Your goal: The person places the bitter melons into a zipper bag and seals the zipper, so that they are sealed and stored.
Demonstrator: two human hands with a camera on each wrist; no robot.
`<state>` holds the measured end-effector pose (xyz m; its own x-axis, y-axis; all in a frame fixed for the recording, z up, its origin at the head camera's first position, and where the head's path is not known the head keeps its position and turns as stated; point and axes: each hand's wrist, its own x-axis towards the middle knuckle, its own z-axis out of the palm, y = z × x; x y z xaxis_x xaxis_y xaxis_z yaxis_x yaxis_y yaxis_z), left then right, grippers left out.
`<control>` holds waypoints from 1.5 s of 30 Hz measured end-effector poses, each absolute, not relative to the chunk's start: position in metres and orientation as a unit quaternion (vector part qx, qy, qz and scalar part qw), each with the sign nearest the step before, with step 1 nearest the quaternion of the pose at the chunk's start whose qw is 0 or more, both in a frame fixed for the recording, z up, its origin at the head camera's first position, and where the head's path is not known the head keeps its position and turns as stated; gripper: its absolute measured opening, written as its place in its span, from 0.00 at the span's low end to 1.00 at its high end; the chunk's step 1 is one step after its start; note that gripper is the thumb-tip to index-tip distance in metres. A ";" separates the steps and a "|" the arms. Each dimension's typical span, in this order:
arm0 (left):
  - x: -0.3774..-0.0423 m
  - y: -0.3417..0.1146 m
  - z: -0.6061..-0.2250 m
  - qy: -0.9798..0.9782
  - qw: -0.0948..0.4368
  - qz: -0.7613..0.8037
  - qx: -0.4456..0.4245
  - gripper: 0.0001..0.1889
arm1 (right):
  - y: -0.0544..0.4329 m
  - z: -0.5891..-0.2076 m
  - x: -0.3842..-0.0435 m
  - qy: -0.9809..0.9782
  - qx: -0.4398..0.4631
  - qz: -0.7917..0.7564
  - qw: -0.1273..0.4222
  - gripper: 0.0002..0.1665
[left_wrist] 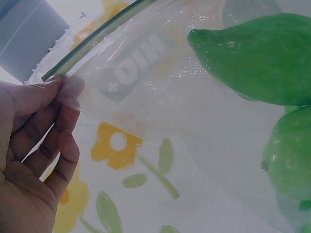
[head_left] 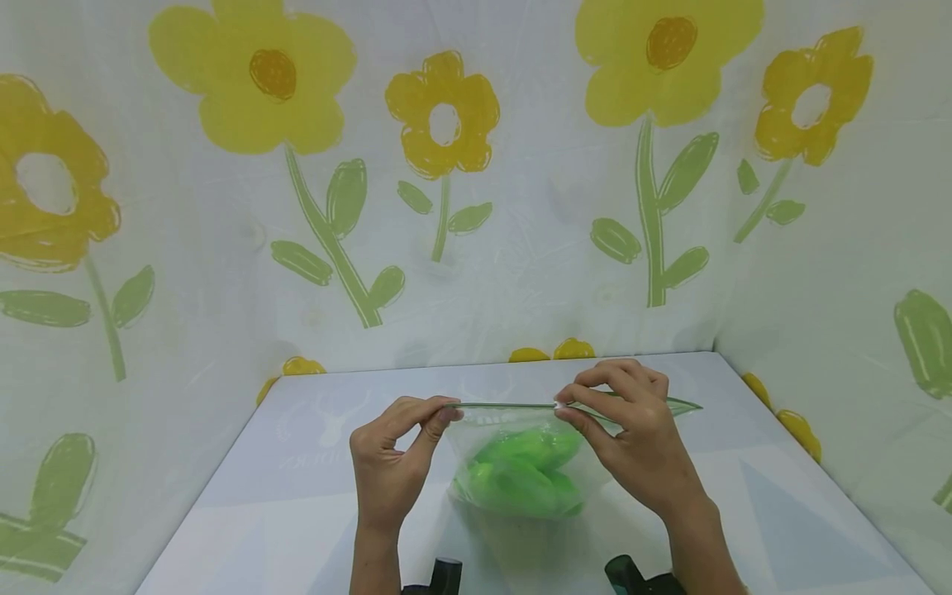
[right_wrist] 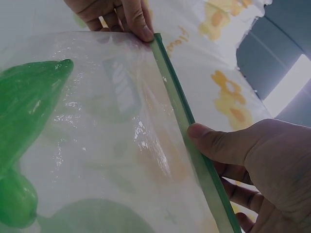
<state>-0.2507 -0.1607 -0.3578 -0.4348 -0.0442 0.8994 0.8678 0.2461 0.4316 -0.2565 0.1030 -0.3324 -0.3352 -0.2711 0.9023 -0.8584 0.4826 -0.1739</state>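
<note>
A clear zip bag (head_left: 476,442) with a green strip along its mouth hangs upright between my hands. Inside sit several bright green, fruit-like things (head_left: 521,475); one in the left wrist view is a long green piece (left_wrist: 257,60) with a pointed tip. My left hand (head_left: 394,454) pinches the left end of the strip between thumb and fingers. At the strip's middle, my right hand (head_left: 632,430) pinches a small white slider (head_left: 559,405). Left of the slider the two edges lie together; to its right they spread into a loop behind the hand.
Beneath the bag is a white table (head_left: 312,496) with pale printed shapes. A white curtain (head_left: 513,273) with yellow flowers surrounds its back and sides. Two dark wrist mounts (head_left: 446,576) show at the bottom edge.
</note>
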 end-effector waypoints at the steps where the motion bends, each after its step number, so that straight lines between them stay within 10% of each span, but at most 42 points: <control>1: -0.251 -0.161 -0.358 -0.661 0.431 -0.529 -0.312 0.14 | 0.103 -0.332 -0.256 -0.744 0.379 0.339 0.434 0.21; 45: -0.251 -0.162 -0.359 -0.663 0.437 -0.523 -0.309 0.14 | 0.116 -0.334 -0.258 -0.741 0.380 0.346 0.432 0.21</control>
<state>-0.2507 -0.1623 -0.3587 -0.4273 -0.0474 0.9029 0.8671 0.2611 0.4241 -0.2580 0.1162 -0.3341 -0.3369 -0.2647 0.9036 -0.8626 0.4715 -0.1835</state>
